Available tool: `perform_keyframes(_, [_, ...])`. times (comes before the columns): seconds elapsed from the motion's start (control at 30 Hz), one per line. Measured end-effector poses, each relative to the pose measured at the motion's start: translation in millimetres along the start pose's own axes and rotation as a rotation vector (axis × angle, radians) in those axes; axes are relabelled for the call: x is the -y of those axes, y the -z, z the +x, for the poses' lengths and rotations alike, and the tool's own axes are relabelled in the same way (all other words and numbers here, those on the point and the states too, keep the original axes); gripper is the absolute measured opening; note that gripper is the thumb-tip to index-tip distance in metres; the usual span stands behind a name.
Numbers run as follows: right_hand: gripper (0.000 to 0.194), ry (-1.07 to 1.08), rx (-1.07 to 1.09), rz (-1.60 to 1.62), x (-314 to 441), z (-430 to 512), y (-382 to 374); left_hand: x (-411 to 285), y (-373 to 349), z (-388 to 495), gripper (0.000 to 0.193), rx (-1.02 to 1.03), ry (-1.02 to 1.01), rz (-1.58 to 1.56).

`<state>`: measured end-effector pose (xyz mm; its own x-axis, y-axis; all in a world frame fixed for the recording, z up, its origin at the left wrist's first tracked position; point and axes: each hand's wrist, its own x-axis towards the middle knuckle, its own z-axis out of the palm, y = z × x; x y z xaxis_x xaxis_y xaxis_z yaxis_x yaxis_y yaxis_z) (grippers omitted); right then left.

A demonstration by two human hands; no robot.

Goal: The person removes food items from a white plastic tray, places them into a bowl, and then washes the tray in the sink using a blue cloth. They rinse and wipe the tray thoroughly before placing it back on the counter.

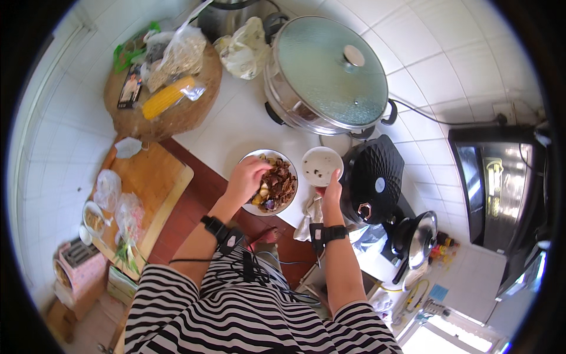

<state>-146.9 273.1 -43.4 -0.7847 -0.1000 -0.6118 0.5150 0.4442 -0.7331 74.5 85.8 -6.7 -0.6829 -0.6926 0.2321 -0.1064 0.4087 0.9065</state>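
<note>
A white plate or shallow bowl [294, 188] sits near the front edge of the counter. It is heaped with dark brown pieces, probably dried mushrooms, among pale and yellowish chunks [264, 192]. Over its upper left part is my left hand [251, 173], fingers curled down at the food. Whether the fingertips pinch anything is hidden. My right hand [332, 187] grips a small white bowl [319, 160] by its rim, tilted so that its inside shows. A few dark bits cling inside that bowl. The two vessels are side by side, a small gap between them.
A large lidded steamer [327, 79] stands behind. A black rice cooker [376, 177] is close on my right, with a cloth [311, 217] before it. At left, a round wooden board [177, 126] holds corn [168, 97] and bags; a wooden table [146, 177] is nearer.
</note>
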Motion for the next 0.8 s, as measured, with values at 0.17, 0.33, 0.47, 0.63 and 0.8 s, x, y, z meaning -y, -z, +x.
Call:
perform_keyframes(0.17, [0.073,-0.089,0.071,0.186,-21.0,10.8,-13.4,9.2,28.1,-20.5,0.006,-0.106,0.36,-0.176])
perform_keyframes(0.33, [0.068,-0.096,0.07,0.387,-16.0,1.9,-25.4,40.3,45.8,-36.0,0.013,-0.154,0.335,0.186])
perform_keyframes(0.47, [0.074,-0.103,0.031,0.321,-3.4,-13.3,-25.0,68.2,51.3,-54.1,0.028,0.166,0.616,0.011])
perform_keyframes(0.63, [0.078,-0.129,0.056,0.299,-7.1,-20.3,-21.5,75.2,41.3,-61.2,0.036,0.449,0.816,-0.345])
perform_keyframes(0.8, [0.073,-0.024,0.299,0.684,-45.9,-18.2,-20.7,81.6,44.8,-53.9,0.037,0.517,0.872,-0.363])
